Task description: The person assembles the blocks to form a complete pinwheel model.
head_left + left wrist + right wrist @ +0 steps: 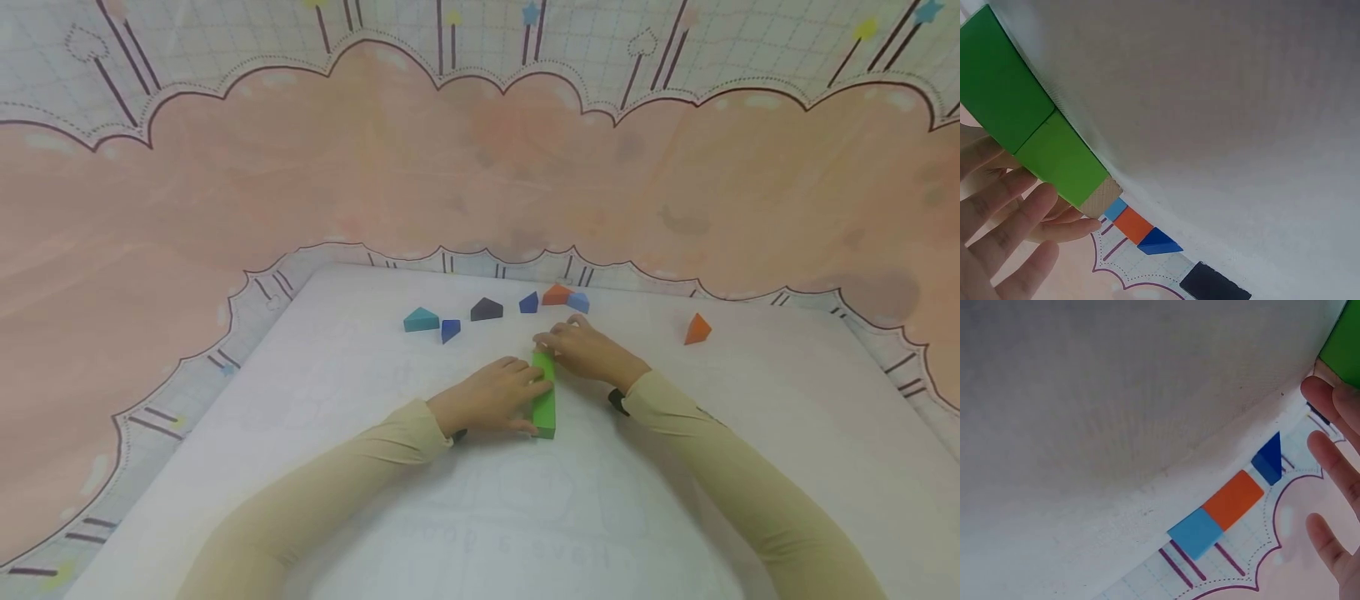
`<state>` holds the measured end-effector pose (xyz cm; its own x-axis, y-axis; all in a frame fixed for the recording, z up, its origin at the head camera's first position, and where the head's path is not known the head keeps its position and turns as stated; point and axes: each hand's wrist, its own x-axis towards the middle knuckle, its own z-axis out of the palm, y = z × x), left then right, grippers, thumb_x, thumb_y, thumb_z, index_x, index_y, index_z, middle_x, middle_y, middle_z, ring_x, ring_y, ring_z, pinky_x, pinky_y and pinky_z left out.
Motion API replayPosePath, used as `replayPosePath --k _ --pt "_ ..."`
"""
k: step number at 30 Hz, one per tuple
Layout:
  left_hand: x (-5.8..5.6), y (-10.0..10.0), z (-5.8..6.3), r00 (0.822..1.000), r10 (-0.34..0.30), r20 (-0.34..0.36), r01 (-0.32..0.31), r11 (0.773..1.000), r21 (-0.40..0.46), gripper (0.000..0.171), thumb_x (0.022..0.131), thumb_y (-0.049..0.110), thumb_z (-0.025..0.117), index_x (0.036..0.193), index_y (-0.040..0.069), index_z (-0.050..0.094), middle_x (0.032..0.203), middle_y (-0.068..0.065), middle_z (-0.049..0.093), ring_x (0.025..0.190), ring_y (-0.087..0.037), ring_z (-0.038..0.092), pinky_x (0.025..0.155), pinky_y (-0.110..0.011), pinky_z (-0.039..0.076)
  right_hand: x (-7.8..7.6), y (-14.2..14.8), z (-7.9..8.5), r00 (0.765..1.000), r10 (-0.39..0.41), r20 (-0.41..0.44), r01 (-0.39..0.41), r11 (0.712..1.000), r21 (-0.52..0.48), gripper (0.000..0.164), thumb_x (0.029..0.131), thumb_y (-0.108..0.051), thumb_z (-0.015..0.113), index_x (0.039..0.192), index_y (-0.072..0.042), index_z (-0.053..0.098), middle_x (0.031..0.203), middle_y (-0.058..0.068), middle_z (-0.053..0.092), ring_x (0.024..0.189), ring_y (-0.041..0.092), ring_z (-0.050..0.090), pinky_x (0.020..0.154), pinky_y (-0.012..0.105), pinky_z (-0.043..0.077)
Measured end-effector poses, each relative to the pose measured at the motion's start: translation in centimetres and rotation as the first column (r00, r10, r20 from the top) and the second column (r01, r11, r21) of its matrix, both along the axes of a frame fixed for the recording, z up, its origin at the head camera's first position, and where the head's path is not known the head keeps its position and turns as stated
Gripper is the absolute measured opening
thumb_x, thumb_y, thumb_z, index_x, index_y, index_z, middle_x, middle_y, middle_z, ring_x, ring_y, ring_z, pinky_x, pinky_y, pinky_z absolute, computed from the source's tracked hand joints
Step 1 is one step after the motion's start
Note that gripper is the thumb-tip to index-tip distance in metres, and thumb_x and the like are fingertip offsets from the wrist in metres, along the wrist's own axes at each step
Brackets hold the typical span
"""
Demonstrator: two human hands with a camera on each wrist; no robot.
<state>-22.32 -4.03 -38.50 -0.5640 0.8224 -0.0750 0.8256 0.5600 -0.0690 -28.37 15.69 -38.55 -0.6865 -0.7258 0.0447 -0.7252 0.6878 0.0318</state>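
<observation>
Two green blocks lie end to end on the white tabletop: a darker one [1004, 75] and a lighter one [1063, 159] with a bare wood end. In the head view they form one green bar [543, 408]. My left hand [491, 396] lies across the bar from the left, fingers over its top and thumb by its near end. My right hand [592, 350] is at the far end, its fingertips touching there. The right wrist view shows its other fingers [1329, 462] spread and fairly straight. Contact under the left fingers is partly hidden.
Beyond the hands stand a teal block [422, 320], two dark blue blocks [450, 330] [528, 302], a black block [487, 309], an orange block [557, 294] and a light blue block [578, 302]. Another orange block [697, 328] sits far right. A patterned cloth [480, 167] hangs behind.
</observation>
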Motion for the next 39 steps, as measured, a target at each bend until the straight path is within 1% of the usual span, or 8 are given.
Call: replayPosePath --k 8,15,20,24,27,30,32,39 --pt "-0.1 0.1 0.1 1.0 -0.001 0.005 0.001 1.0 0.013 0.07 0.085 0.057 0.057 0.141 0.017 0.042 0.138 -0.004 0.048 0.13 -0.021 0.044 0.115 -0.036 0.031 0.0 -0.1 0.3 1.0 -0.009 -0.009 0.009 1.0 0.001 0.035 0.089 -0.006 0.061 0.124 -0.012 0.06 0.112 0.012 0.068 0.106 0.032 0.063 0.1 0.052 0.043" --pt "-0.2 0.0 0.0 1.0 0.0 0.008 0.0 1.0 0.021 0.07 0.085 0.057 0.057 0.141 0.017 0.042 0.138 -0.005 0.048 0.13 -0.022 0.044 0.115 -0.037 0.031 -0.2 -0.1 0.1 1.0 -0.009 -0.017 0.009 1.0 0.001 0.034 0.09 -0.008 0.059 0.124 -0.014 0.059 0.11 0.01 0.068 0.105 0.029 0.062 0.101 0.05 0.043" --pt "-0.2 0.0 0.0 1.0 -0.003 0.014 0.003 1.0 0.019 0.07 0.085 0.057 0.057 0.141 0.017 0.042 0.139 -0.005 0.047 0.13 -0.023 0.044 0.115 -0.037 0.031 -0.3 0.2 0.0 1.0 0.01 -0.028 -0.01 1.0 -0.013 0.035 0.091 -0.01 0.058 0.126 -0.012 0.057 0.118 0.009 0.065 0.112 0.029 0.06 0.102 0.053 0.042" --pt "-0.2 0.0 0.0 1.0 0.003 0.018 -0.003 1.0 0.014 0.07 0.085 0.057 0.057 0.141 0.018 0.041 0.14 -0.005 0.047 0.13 -0.022 0.044 0.115 -0.037 0.03 -0.5 0.8 -0.1 0.999 -0.034 -0.036 0.033 0.999 -0.03 0.042 0.089 -0.01 0.06 0.131 -0.012 0.053 0.125 0.01 0.06 0.119 0.03 0.055 0.104 0.054 0.039" --pt "-0.2 0.1 -0.1 1.0 0.008 0.023 -0.008 1.0 0.01 0.07 0.085 0.057 0.056 0.142 0.019 0.041 0.141 -0.005 0.046 0.131 -0.022 0.043 0.116 -0.036 0.029 -0.3 1.9 -0.1 0.994 -0.072 -0.077 0.068 0.997 -0.046 0.048 0.086 -0.012 0.065 0.132 -0.012 0.051 0.127 0.013 0.058 0.12 0.031 0.053 0.103 0.054 0.039" --pt "-0.3 0.2 -0.1 1.0 0.001 0.013 -0.001 1.0 0.003 0.07 0.086 0.058 0.055 0.142 0.019 0.041 0.141 -0.005 0.046 0.131 -0.023 0.043 0.116 -0.036 0.029 0.0 3.7 0.1 0.985 -0.067 -0.158 0.06 0.997 -0.048 0.052 0.083 -0.014 0.069 0.131 -0.01 0.049 0.127 0.017 0.056 0.118 0.033 0.052 0.101 0.054 0.041" --pt "-0.3 0.2 -0.1 1.0 -0.008 -0.002 0.008 1.0 -0.002 0.069 0.086 0.058 0.055 0.141 0.019 0.041 0.141 -0.005 0.046 0.131 -0.023 0.043 0.115 -0.036 0.03 0.1 5.0 0.3 0.979 -0.074 -0.188 0.068 0.997 -0.036 0.053 0.082 -0.016 0.071 0.131 -0.01 0.049 0.128 0.018 0.055 0.119 0.034 0.052 0.101 0.055 0.04" --pt "-0.4 0.1 -0.3 0.998 -0.035 -0.046 0.035 0.999 -0.003 0.068 0.086 0.058 0.055 0.139 0.018 0.044 0.137 -0.005 0.049 0.128 -0.021 0.045 0.114 -0.035 0.032 0.0 10.2 0.6 0.965 -0.093 -0.246 0.091 0.996 -0.022 0.05 0.078 -0.012 0.074 0.124 -0.006 0.054 0.125 0.022 0.055 0.118 0.039 0.049 0.099 0.06 0.037"
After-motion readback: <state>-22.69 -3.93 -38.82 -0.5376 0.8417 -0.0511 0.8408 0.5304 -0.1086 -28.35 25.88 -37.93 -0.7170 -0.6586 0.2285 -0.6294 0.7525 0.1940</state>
